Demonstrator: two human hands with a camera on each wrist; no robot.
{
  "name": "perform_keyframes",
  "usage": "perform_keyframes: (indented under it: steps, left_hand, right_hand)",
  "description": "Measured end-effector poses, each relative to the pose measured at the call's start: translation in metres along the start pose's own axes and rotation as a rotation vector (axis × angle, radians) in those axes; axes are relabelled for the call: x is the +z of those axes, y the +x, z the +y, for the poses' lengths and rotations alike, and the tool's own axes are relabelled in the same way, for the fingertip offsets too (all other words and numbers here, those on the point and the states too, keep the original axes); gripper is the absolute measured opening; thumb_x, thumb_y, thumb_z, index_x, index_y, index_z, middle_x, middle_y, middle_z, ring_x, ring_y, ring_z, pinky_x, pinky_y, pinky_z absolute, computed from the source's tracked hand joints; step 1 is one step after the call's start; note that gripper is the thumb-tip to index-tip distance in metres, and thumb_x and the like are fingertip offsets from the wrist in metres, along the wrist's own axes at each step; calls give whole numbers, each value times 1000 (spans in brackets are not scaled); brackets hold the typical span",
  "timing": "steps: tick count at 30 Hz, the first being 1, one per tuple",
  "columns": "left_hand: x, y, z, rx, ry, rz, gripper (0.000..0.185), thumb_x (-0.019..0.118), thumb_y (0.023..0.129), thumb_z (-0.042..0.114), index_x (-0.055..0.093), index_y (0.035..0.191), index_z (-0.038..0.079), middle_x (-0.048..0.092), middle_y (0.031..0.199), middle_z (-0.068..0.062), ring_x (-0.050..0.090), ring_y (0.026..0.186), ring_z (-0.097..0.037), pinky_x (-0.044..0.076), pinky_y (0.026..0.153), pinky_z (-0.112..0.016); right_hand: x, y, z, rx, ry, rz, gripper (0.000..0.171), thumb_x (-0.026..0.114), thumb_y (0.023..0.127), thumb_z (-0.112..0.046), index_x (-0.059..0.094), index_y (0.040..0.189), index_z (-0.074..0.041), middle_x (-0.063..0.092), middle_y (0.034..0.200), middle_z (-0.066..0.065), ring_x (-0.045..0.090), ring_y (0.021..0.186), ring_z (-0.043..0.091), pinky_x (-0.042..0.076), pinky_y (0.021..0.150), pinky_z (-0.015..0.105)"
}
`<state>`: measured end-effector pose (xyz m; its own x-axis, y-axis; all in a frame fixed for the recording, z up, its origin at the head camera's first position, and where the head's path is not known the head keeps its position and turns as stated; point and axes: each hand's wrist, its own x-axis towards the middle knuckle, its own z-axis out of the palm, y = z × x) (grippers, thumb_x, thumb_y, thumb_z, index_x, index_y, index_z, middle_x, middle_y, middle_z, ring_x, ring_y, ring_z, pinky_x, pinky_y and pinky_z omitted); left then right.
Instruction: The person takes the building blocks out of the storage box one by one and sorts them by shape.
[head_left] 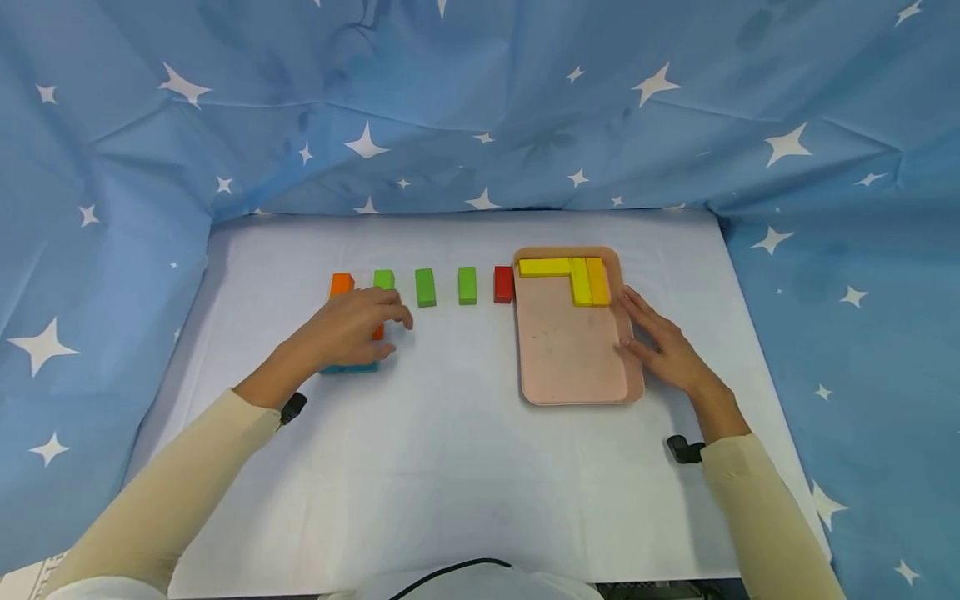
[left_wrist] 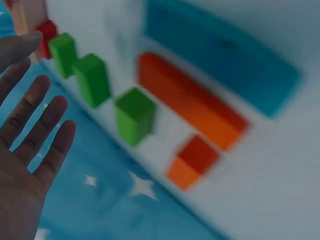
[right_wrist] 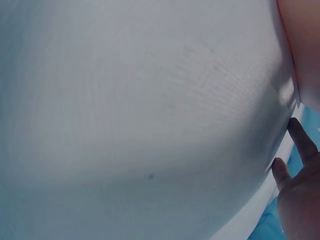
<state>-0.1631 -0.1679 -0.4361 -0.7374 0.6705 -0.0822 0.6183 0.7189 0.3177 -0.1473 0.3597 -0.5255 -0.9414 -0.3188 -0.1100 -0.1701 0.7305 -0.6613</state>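
Hands at mid-sorting: your left hand (head_left: 352,325), fingers spread, hovers over the long orange wooden block (left_wrist: 192,102) near the table's left edge; your right hand (head_left: 663,342) rests flat on the pink plastic tray (head_left: 570,358), which holds three yellow blocks (head_left: 570,275); green blocks (head_left: 425,287) and red block (head_left: 503,284) remain outside.

Three green blocks (head_left: 425,287), three yellow blocks (head_left: 545,267), two orange blocks (left_wrist: 192,107), one red block (head_left: 503,284), one blue block (left_wrist: 222,52) and one pink tray (head_left: 570,367) are counted
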Motion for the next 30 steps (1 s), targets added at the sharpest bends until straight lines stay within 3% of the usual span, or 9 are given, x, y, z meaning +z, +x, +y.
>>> perform_keyframes:
  steps: [5,10,12,16,18,22,26,30]
  left_hand:
    - [-8,66,31,89,6,-5,26,77,91,22,75,117,23,68,121,-2,64,105,-22,58,85,-41]
    - [-1,133,65,144,-48,-65,32,71,95,19,72,127,19,67,125,-3,62,101,-21,57,86,-40]
    - [7,157,76,147,-61,-91,35,69,96,17,70,131,18,65,129,-3,62,105,-20,56,88,-39]
    - [25,196,95,94,-75,-157,42,64,99,13,64,141,18,58,144,-6,57,129,-22,51,105,-40]
    - [32,211,102,55,-50,-176,46,62,100,11,61,145,17,55,148,-6,51,138,-22,45,114,-40]
    - [45,231,112,-2,88,-176,46,60,99,9,59,145,10,56,146,-10,51,138,-24,38,121,-40]
    - [54,240,118,-69,229,-176,43,61,101,18,59,143,9,57,141,-9,51,135,-24,37,119,-44]
    - [59,243,124,-108,274,-177,45,61,102,19,56,146,11,55,140,-8,48,135,-24,37,118,-48]
  right_hand:
    - [-2,-1,3,0,4,2,73,59,103,-28,24,167,-29,10,176,-9,15,162,36,17,120,76]
    - [-3,0,3,-16,11,3,73,60,103,-25,25,167,-28,11,176,-9,17,161,35,17,120,74]
    - [-2,1,3,-26,10,1,73,60,103,-25,25,167,-27,12,176,-8,18,161,36,17,121,74]
    - [1,4,1,-37,9,-5,72,60,103,-24,26,167,-26,12,176,-6,19,161,37,17,121,74]
    - [2,4,0,-41,12,-8,72,60,103,-23,26,167,-25,12,176,-6,19,161,38,17,121,74]
    - [3,4,0,-48,3,-13,72,59,103,-24,26,167,-24,12,176,-4,19,160,38,18,121,73]
    - [0,2,1,-58,-13,-1,71,60,103,-23,27,166,-21,13,176,-3,21,160,38,20,121,73]
    - [-3,0,3,-61,-22,9,71,60,103,-22,27,166,-20,14,176,-2,22,159,40,21,120,73]
